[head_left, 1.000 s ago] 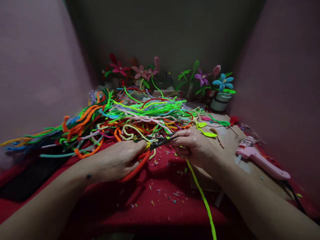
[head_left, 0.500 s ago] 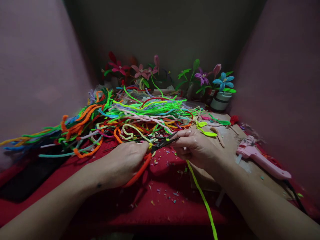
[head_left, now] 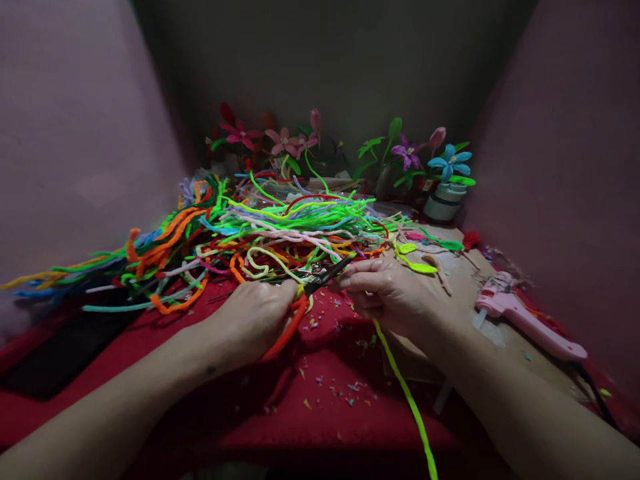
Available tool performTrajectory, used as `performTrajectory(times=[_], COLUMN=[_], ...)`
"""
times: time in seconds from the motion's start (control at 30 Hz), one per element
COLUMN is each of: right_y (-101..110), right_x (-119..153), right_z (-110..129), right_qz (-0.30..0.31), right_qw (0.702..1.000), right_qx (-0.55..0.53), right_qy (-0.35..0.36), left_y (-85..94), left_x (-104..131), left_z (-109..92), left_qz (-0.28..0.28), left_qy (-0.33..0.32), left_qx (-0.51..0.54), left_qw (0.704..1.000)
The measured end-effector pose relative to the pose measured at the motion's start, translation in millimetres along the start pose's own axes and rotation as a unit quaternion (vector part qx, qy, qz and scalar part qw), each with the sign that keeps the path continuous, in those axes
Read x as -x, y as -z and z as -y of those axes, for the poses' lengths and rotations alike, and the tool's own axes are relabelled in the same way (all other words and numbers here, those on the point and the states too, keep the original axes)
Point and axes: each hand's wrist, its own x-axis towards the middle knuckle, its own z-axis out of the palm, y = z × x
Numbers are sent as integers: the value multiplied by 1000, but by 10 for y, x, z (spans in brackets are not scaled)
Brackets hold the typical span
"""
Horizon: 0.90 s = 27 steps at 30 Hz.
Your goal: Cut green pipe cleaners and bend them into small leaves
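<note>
My left hand [head_left: 260, 317] is closed round the orange handles of a pair of scissors [head_left: 327, 275], whose dark blades point up and right towards my other hand. The blades look closed. A bit of yellow shows beside the left thumb. My right hand [head_left: 383, 290] pinches a yellow-green pipe cleaner [head_left: 407, 393], which hangs from under the palm down past the table's front edge. The right fingertips are just right of the blade tips. Past both hands lies a heap of colourful pipe cleaners [head_left: 300, 223].
Pipe-cleaner flowers stand at the back, a blue one [head_left: 450, 162] in a white jar [head_left: 444, 203]. A pink glue gun [head_left: 530, 323] rests on cardboard [head_left: 463, 280] at right. Small scraps dot the red cloth [head_left: 280, 407]. A dark flat object [head_left: 65, 353] lies left.
The scissor blades have closed and their tips have come slightly away from the right fingers. The view has shifted slightly.
</note>
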Motion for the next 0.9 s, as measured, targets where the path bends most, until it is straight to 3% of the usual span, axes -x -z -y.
performTrajectory(times=[0.1, 0.2, 0.43, 0.5, 0.6, 0.67, 0.8, 0.9], right_y=[46, 122, 148, 138, 170, 220, 314, 346], right_x=[13, 26, -6, -26, -73, -112, -168, -166], right_z=[75, 180, 241, 238, 244, 248, 243, 247], right_qz=[4, -3, -52, -77, -100, -96, -78, -101], right_qw=[1000, 997, 971, 959, 933, 919, 904, 897], right_qx=[-1, -55, -212, -255, -327, -364, -403, -413], right_qy=[-2, 51, 93, 101, 112, 118, 117, 119], left_y=[5, -39, -191, -175, -139, -125, -119, -123], left_x=[-43, -105, -231, -234, -221, -208, -182, -167], left_z=[48, 108, 177, 145, -9, -172, -469, -545], left_qz=[-22, -24, -62, -114, -265, -337, -378, -388], left_qy=[40, 53, -3, -34, -99, -171, -327, -383], left_qx=[-24, -44, -29, -25, -16, -20, -19, -6], left_qw=[999, 997, 998, 993, 959, 925, 866, 838])
